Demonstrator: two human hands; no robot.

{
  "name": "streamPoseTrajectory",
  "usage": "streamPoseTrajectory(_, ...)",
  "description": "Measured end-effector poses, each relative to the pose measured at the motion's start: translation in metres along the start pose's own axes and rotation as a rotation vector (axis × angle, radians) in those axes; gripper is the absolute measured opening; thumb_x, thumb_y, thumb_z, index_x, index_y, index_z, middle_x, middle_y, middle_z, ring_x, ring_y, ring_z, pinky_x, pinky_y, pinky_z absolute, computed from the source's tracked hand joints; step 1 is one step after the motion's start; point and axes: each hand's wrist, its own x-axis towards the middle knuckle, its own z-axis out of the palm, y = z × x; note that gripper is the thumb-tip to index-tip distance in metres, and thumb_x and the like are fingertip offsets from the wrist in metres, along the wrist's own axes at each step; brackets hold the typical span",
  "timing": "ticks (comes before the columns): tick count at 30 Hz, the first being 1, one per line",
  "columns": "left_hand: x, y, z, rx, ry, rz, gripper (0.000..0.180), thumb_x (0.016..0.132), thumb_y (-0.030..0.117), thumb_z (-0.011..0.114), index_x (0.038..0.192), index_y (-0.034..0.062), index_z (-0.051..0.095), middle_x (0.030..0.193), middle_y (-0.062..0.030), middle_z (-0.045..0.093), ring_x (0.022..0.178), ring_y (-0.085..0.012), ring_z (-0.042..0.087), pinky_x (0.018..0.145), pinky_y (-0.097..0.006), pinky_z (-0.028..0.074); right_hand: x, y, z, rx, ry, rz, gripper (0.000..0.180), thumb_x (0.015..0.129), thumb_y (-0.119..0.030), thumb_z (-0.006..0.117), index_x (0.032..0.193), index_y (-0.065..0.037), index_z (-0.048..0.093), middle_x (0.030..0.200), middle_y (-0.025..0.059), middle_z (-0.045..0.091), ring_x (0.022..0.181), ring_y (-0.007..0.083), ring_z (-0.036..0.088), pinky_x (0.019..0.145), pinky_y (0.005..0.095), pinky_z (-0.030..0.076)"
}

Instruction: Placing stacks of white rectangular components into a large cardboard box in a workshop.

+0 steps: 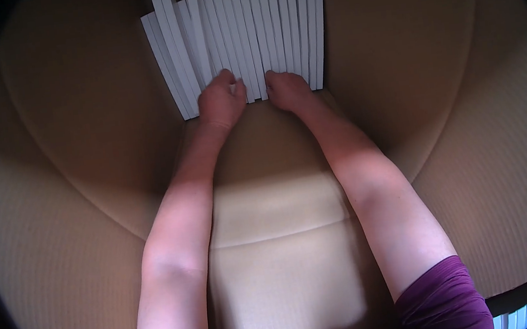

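Box of tan corrugated cardboard [404, 40] holds at its far end a packed row of thin white rectangular slabs [250, 37], apparently propped upright by one another, while bare left hand [222, 103] and right hand [289, 90], apart, lie at their near edges, any grip indiscernible.

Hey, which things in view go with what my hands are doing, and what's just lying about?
In use: left hand and right hand; white slim pieces, side by side; cardboard box around them.

Apparently just about: pale ribbed thing beyond the box, lower right; can't tell what.
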Motion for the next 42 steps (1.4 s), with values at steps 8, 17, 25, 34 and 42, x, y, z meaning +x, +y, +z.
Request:
streamPoseTrajectory(8,-0.013,0.023,0.037,0.068,-0.343,-0.053,0.044,0.090,0.022,0.062,0.129,0.0046,0.059,0.119,-0.0203,0.067,0.112,-0.0350,0.063,0.097,-0.045,0.050,0.001,0.003,0.001,-0.092,0.011,0.118,0.020,0.084,-0.014,0.062,0.097,-0.001,0.058,0.092,0.0224,0.070,0.090,0.0394,0.068,0.080,0.0488,0.054)
streamPoseTrajectory(17,-0.008,0.018,0.044,0.037,-0.327,-0.114,0.044,0.088,0.026,0.064,0.128,0.0075,0.061,0.122,-0.0193,0.066,0.116,-0.0356,0.062,0.100,-0.043,0.049,-0.007,0.012,0.001,-0.227,0.028,-0.043,0.014,0.081,-0.010,0.062,0.093,-0.004,0.063,0.086,0.0164,0.071,0.084,0.0342,0.070,0.072,0.0461,0.055)
streamPoseTrajectory(25,-0.005,0.012,0.044,0.061,-0.344,-0.113,0.039,0.089,0.027,0.062,0.121,0.0044,0.064,0.118,-0.0184,0.067,0.112,-0.0342,0.063,0.096,-0.044,0.050,-0.010,0.014,-0.004,-0.481,0.180,-0.394,0.013,0.080,-0.012,0.060,0.078,-0.009,0.072,0.094,0.0091,0.064,0.102,0.0263,0.058,0.090,0.0382,0.044)
streamPoseTrajectory(34,-0.006,0.013,0.047,-0.014,-0.335,-0.108,0.036,0.089,0.024,0.061,0.119,0.0033,0.064,0.118,-0.0200,0.067,0.112,-0.0349,0.063,0.096,-0.044,0.050,-0.006,0.015,-0.004,-0.630,0.154,-0.524,0.016,0.082,-0.014,0.059,0.082,-0.008,0.074,0.102,0.0095,0.064,0.110,0.0264,0.055,0.107,0.0408,0.036)
streamPoseTrajectory(42,-0.005,0.011,0.048,0.007,-0.348,-0.139,0.036,0.089,0.024,0.062,0.119,0.0032,0.065,0.119,-0.0201,0.067,0.112,-0.0349,0.063,0.097,-0.044,0.050,-0.004,0.001,-0.007,-0.913,-0.047,-0.515,0.033,0.089,-0.017,0.055,0.113,-0.002,0.072,0.126,0.0146,0.063,0.131,0.0313,0.048,0.120,0.0473,0.022)
